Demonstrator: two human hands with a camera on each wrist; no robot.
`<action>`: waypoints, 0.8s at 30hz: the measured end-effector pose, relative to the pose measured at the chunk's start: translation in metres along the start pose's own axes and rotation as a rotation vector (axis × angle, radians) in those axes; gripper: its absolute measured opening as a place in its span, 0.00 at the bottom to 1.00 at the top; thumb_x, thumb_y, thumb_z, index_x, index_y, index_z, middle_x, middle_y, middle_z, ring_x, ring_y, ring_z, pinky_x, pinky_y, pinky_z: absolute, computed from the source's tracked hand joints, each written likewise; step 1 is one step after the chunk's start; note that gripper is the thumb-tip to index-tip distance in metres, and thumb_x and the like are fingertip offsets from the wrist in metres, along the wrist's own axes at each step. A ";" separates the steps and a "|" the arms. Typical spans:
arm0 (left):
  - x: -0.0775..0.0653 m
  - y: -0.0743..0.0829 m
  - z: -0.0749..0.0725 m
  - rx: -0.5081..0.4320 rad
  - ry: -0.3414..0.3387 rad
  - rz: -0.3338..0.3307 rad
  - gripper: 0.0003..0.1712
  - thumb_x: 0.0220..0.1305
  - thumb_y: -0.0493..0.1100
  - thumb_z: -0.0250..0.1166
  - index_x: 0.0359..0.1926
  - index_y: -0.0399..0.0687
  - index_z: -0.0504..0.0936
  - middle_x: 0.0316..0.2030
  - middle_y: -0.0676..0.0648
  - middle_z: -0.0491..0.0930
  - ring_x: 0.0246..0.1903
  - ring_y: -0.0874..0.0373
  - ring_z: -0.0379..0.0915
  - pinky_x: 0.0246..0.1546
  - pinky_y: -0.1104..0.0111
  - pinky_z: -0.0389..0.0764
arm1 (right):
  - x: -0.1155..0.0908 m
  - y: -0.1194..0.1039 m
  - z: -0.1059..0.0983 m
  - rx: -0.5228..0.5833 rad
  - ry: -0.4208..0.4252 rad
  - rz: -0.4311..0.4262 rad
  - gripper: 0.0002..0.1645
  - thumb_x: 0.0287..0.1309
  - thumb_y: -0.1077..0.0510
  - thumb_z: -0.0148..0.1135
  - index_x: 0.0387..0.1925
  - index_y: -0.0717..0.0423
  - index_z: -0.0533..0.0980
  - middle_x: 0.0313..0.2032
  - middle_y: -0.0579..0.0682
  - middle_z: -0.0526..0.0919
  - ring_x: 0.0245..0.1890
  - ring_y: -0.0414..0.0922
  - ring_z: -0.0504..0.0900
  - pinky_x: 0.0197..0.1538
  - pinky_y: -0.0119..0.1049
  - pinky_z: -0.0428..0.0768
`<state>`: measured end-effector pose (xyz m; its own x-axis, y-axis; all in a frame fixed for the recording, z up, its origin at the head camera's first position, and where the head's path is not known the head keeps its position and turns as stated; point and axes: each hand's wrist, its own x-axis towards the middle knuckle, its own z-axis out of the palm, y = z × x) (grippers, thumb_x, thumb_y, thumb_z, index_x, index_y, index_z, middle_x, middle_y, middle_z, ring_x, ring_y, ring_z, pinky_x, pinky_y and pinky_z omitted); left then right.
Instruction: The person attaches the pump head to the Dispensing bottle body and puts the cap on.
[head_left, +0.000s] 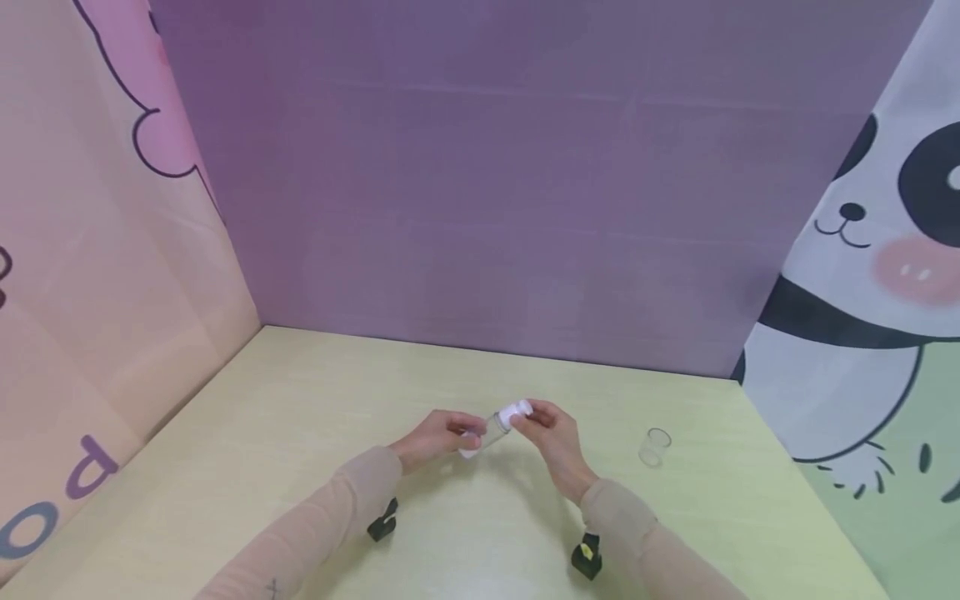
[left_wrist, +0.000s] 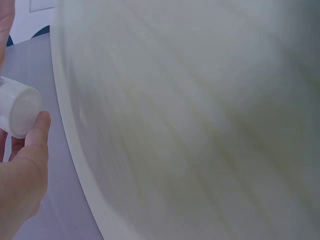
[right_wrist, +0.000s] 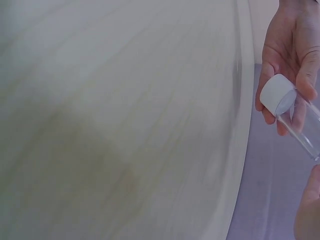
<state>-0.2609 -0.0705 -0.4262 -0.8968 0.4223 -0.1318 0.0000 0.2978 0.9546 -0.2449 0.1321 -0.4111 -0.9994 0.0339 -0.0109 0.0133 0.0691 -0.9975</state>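
Between the two hands, above the table, a clear cylindrical bottle [head_left: 492, 429] is held slanted, with white parts at both ends. My left hand [head_left: 442, 433] grips its lower end by the white cap [right_wrist: 277, 95]. At the upper end, my right hand [head_left: 553, 429] pinches the other white part [head_left: 513, 412], whose exact kind is unclear. The left wrist view shows the flat white end of the bottle beside the left fingers [left_wrist: 37, 132]. In the right wrist view, the clear wall [right_wrist: 304, 134] runs toward the partly visible right hand.
A clear open cylinder [head_left: 655, 448], like a small cup, is on the pale table [head_left: 322, 367] right of the hands. Black devices [head_left: 382, 521] are worn at the wrists. A purple backdrop [head_left: 480, 208] and printed side panels [head_left: 862, 275] surround the table.
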 end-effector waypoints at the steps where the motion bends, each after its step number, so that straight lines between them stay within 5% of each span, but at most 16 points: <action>1: 0.000 0.000 0.000 0.000 -0.003 0.000 0.20 0.58 0.43 0.62 0.52 0.47 0.76 0.52 0.45 0.75 0.45 0.57 0.73 0.48 0.64 0.75 | 0.000 0.000 0.000 -0.003 0.002 0.001 0.24 0.47 0.59 0.67 0.48 0.60 0.73 0.41 0.52 0.81 0.40 0.41 0.78 0.53 0.41 0.75; 24: 0.001 0.000 0.000 -0.014 -0.017 0.010 0.22 0.58 0.43 0.63 0.53 0.43 0.75 0.52 0.43 0.75 0.45 0.57 0.73 0.46 0.66 0.76 | -0.001 0.002 0.000 -0.029 0.036 0.023 0.27 0.45 0.54 0.69 0.47 0.59 0.73 0.40 0.51 0.80 0.39 0.40 0.77 0.50 0.38 0.74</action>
<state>-0.2618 -0.0699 -0.4265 -0.8891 0.4399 -0.1263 0.0029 0.2813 0.9596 -0.2442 0.1324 -0.4131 -0.9970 0.0712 -0.0306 0.0374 0.0971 -0.9946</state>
